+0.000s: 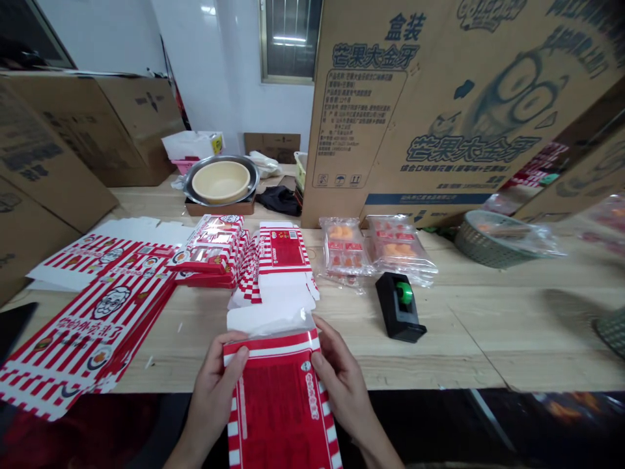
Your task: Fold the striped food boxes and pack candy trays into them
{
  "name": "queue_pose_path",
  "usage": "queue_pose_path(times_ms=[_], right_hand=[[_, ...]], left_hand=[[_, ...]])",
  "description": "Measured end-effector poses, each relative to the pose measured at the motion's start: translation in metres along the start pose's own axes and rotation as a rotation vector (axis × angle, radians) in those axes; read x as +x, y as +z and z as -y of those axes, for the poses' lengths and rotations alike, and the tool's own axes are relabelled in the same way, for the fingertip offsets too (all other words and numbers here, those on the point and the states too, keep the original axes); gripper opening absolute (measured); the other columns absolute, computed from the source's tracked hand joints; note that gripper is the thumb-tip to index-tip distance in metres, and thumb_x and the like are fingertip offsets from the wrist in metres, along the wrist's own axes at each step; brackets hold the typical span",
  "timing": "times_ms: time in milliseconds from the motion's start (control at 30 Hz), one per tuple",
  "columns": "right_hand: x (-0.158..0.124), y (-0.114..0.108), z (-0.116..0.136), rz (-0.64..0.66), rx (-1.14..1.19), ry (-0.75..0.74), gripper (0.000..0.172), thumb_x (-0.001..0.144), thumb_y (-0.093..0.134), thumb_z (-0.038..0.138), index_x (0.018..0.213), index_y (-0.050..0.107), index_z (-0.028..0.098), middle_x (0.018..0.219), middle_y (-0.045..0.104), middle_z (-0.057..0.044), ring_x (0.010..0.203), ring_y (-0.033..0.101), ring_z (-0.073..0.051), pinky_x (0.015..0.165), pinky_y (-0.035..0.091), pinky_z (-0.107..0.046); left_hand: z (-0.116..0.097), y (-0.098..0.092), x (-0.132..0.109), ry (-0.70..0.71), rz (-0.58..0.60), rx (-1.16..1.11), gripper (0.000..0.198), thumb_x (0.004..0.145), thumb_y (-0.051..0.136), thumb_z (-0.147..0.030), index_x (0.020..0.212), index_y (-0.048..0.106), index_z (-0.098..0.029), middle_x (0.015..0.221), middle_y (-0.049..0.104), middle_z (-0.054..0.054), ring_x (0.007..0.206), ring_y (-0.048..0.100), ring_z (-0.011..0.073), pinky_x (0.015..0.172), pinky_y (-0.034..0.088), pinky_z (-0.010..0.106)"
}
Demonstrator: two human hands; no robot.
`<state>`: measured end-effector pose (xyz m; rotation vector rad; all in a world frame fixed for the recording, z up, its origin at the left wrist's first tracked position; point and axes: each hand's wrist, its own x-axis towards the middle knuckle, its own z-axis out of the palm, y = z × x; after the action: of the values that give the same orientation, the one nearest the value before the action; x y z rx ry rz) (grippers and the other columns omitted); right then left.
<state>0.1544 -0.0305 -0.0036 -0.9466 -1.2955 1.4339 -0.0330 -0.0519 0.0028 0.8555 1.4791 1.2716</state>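
Between both hands is a red-and-white striped paper box (283, 410), tilted at the table's front edge, its lower end cut off by the frame. Clear plastic and a white flap show at its upper end. My left hand (215, 371) pinches the upper left corner, thumb on the front. On the right edge, my right hand (342, 378) grips with the thumb in front and the fingers behind. Just beyond lie more printed boxes (286, 251), partly flattened, beside a stack of boxes with clear windows (215, 238).
Flat printed box sheets (97, 306) lie at left. A black tape dispenser (399, 309) with green tape stands right of centre, before clear packs of orange and red pieces (398, 244). Behind are a large carton (439, 98), a cream basin (221, 182) and a grey-green basket (493, 238).
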Motion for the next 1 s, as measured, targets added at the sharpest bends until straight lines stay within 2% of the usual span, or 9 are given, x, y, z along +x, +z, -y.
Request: queue_pose_path(times_ms=[167, 267, 367, 467, 533, 600, 700, 900, 1000], right_hand=[[-0.009, -0.004, -0.015, 0.018, -0.103, -0.036, 0.015, 0.086, 0.050, 0.036, 0.086, 0.055, 0.021, 0.074, 0.053, 0.000, 0.066, 0.048, -0.012, 0.060, 0.038, -0.022], [-0.009, -0.002, -0.023, -0.044, -0.083, -0.056, 0.029, 0.086, 0.049, 0.036, 0.064, 0.045, 0.018, 0.064, 0.045, 0.002, 0.059, 0.042, -0.010, 0.055, 0.035, -0.020], [-0.007, 0.003, -0.019, -0.078, 0.079, 0.047, 0.017, 0.084, 0.052, 0.038, 0.081, 0.050, 0.022, 0.078, 0.056, 0.000, 0.065, 0.049, -0.011, 0.059, 0.040, -0.020], [-0.004, 0.003, -0.007, 0.005, 0.169, 0.154, 0.031, 0.083, 0.054, 0.040, 0.112, 0.050, 0.028, 0.112, 0.057, -0.005, 0.089, 0.056, -0.016, 0.076, 0.045, -0.028], [-0.002, 0.001, -0.001, 0.066, 0.114, 0.143, 0.025, 0.082, 0.056, 0.038, 0.102, 0.060, 0.025, 0.116, 0.056, -0.006, 0.100, 0.055, -0.018, 0.087, 0.042, -0.031], [0.001, -0.001, 0.002, 0.093, 0.074, 0.097, 0.017, 0.075, 0.064, 0.036, 0.079, 0.064, 0.020, 0.115, 0.056, -0.006, 0.101, 0.054, -0.019, 0.090, 0.040, -0.031], [0.004, -0.001, 0.005, 0.101, 0.110, 0.159, 0.026, 0.069, 0.070, 0.036, 0.065, 0.053, 0.016, 0.111, 0.055, -0.006, 0.093, 0.056, -0.018, 0.081, 0.043, -0.029], [0.010, 0.004, 0.019, 0.199, 0.092, 0.353, 0.027, 0.071, 0.069, 0.033, 0.088, 0.054, 0.019, 0.090, 0.064, -0.001, 0.081, 0.059, -0.014, 0.070, 0.044, -0.022], [0.009, 0.006, 0.021, 0.139, 0.049, 0.388, 0.023, 0.068, 0.071, 0.034, 0.078, 0.059, 0.016, 0.072, 0.063, 0.001, 0.063, 0.057, -0.011, 0.059, 0.042, -0.020]], left_hand=[[0.008, -0.009, -0.001, 0.005, 0.084, 0.078, 0.041, 0.068, 0.059, -0.057, 0.063, 0.049, -0.018, 0.056, 0.049, -0.004, 0.054, 0.044, 0.0108, 0.052, 0.039, 0.018], [0.013, -0.008, -0.005, -0.035, 0.087, 0.062, 0.047, 0.071, 0.054, -0.060, 0.054, 0.045, -0.017, 0.052, 0.046, -0.004, 0.052, 0.043, 0.0107, 0.051, 0.038, 0.019], [0.013, -0.004, -0.008, -0.126, 0.054, -0.112, 0.034, 0.075, 0.054, -0.052, 0.068, 0.054, -0.019, 0.061, 0.057, -0.004, 0.057, 0.051, 0.0120, 0.057, 0.042, 0.020], [0.006, -0.001, -0.007, -0.267, 0.057, -0.382, 0.038, 0.071, 0.062, -0.041, 0.106, 0.054, -0.028, 0.093, 0.066, -0.001, 0.075, 0.061, 0.0173, 0.070, 0.047, 0.028], [0.001, 0.000, -0.005, -0.308, 0.079, -0.435, 0.035, 0.065, 0.067, -0.033, 0.097, 0.060, -0.024, 0.094, 0.066, 0.001, 0.078, 0.063, 0.0193, 0.072, 0.048, 0.029], [-0.001, 0.001, -0.005, -0.252, 0.102, -0.405, 0.013, 0.062, 0.068, -0.026, 0.070, 0.062, -0.018, 0.087, 0.067, 0.002, 0.082, 0.063, 0.0206, 0.074, 0.048, 0.029], [0.000, 0.002, -0.006, -0.142, 0.169, -0.387, 0.016, 0.064, 0.064, -0.021, 0.052, 0.056, -0.016, 0.083, 0.066, 0.001, 0.088, 0.061, 0.0213, 0.077, 0.048, 0.029], [0.008, 0.000, -0.011, -0.097, 0.183, -0.391, 0.013, 0.070, 0.064, -0.032, 0.076, 0.063, -0.020, 0.085, 0.065, 0.000, 0.086, 0.060, 0.0177, 0.075, 0.048, 0.025], [0.008, -0.001, -0.013, -0.155, 0.174, -0.378, 0.019, 0.071, 0.065, -0.030, 0.088, 0.062, -0.024, 0.090, 0.064, -0.002, 0.084, 0.060, 0.0158, 0.074, 0.047, 0.023]])
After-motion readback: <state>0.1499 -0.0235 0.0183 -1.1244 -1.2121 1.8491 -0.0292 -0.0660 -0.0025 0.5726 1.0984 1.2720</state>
